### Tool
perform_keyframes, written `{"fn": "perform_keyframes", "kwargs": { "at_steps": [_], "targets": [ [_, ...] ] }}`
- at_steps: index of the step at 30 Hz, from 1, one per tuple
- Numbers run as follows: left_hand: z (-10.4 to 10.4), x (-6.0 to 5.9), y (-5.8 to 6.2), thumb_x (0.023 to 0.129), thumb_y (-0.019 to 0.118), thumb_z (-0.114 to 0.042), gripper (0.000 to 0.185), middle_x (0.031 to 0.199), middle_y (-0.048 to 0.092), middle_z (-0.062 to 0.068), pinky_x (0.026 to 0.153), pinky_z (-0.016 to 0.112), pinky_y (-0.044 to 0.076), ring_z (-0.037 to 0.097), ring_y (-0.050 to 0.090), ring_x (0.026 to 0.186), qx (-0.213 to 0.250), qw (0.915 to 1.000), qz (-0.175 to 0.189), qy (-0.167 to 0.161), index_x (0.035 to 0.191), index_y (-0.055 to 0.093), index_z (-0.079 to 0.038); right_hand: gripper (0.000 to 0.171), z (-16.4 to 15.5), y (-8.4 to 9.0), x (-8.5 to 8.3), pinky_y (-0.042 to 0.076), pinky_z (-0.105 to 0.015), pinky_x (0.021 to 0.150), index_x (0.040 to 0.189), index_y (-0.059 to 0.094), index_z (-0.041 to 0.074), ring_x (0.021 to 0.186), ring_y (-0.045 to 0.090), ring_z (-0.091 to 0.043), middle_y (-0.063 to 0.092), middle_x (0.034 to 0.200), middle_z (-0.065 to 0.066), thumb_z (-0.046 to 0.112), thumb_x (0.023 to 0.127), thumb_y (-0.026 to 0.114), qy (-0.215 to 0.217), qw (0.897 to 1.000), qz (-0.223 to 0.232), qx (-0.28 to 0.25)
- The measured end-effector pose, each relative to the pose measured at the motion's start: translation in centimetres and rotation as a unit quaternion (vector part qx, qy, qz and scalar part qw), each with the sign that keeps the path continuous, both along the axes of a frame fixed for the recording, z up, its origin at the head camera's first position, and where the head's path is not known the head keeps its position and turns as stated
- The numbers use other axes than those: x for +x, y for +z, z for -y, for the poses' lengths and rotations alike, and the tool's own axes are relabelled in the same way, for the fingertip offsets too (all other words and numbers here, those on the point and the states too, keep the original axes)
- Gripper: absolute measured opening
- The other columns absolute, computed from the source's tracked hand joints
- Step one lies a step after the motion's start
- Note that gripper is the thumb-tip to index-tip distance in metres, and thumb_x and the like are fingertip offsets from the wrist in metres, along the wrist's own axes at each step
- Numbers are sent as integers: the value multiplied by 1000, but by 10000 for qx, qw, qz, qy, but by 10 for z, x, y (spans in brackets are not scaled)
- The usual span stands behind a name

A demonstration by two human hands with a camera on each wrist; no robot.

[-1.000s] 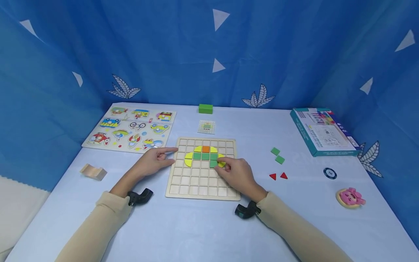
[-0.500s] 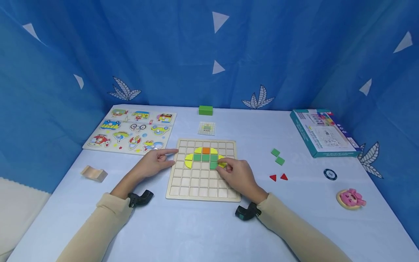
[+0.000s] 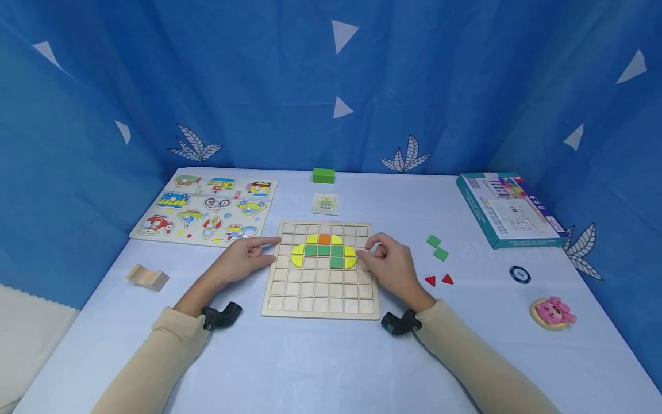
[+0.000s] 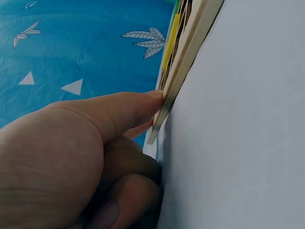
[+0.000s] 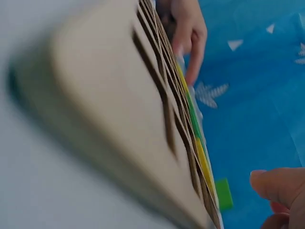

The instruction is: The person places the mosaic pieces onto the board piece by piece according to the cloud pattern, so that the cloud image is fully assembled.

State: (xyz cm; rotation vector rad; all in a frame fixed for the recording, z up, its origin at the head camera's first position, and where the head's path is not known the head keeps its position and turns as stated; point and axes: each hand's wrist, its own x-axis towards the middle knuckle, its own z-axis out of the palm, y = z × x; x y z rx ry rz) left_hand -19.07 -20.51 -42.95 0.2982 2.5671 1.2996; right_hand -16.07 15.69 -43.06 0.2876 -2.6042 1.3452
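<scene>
Partly filled grid board (image 3: 320, 299) between left hand (image 3: 243, 259), index fingertip pressed to its edge, and empty, loosely curled right hand (image 3: 390, 261); beyond the right hand, loose green squares (image 3: 437, 247) and red triangles (image 3: 438, 280) unplaced.

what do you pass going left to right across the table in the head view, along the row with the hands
wooden block → left hand → grid board → right hand → red triangles → dark round disc → pink toy
</scene>
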Motion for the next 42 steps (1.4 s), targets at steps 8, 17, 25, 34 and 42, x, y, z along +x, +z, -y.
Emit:
{"fn": "perform_keyframes", "kwargs": {
  "at_steps": [8, 17, 25, 34, 42],
  "targets": [
    [-1, 0, -2, 95, 74, -29, 46, 59, 35, -3, 52, 27, 28, 15, 32, 52, 43, 10000, 5, -63, 139, 65, -22, 29, -59, 10, 11, 32, -30, 42, 117, 68, 11, 46, 44, -22, 44, 58, -4, 24, 93, 78, -1077, 9936, 78, 324],
    [-1, 0, 0, 95, 74, -30, 46, 58, 36, -3, 51, 27, 27, 16, 33, 51, -15, 10000, 38, 31, 139, 65, -23, 38, -116, 1, 34, 33, -30, 46, 126, 71, 6, 53, 49, -23, 50, 61, -7, 30, 96, 73, -1964, 9763, 428, 806],
    [-1, 2, 1, 95, 74, -30, 46, 58, 36, -2, 51, 28, 28, 16, 33, 51, -10, 10000, 20, 53, 139, 65, -23, 38, -124, 1, 34, 33, -32, 48, 125, 71, 1, 56, 50, -26, 51, 59, -7, 27, 97, 72, -2160, 9670, 691, 1163],
    [-2, 2, 4, 96, 74, -29, 45, 58, 36, -2, 51, 27, 28, 16, 34, 52, -14, 10000, 23, 15, 139, 65, -22, 40, -121, 5, 34, 33, -32, 49, 126, 69, -3, 56, 51, -24, 51, 58, -6, 24, 97, 71, -2194, 9609, 903, 1430],
    [-2, 2, 4, 96, 74, -28, 45, 59, 36, -2, 51, 27, 28, 16, 34, 52, -34, 10000, 18, 56, 139, 65, -22, 36, -119, 4, 34, 34, -31, 48, 125, 70, -2, 53, 50, -24, 49, 57, -6, 22, 98, 71, -2147, 9610, 769, 1562]
  ]
}}
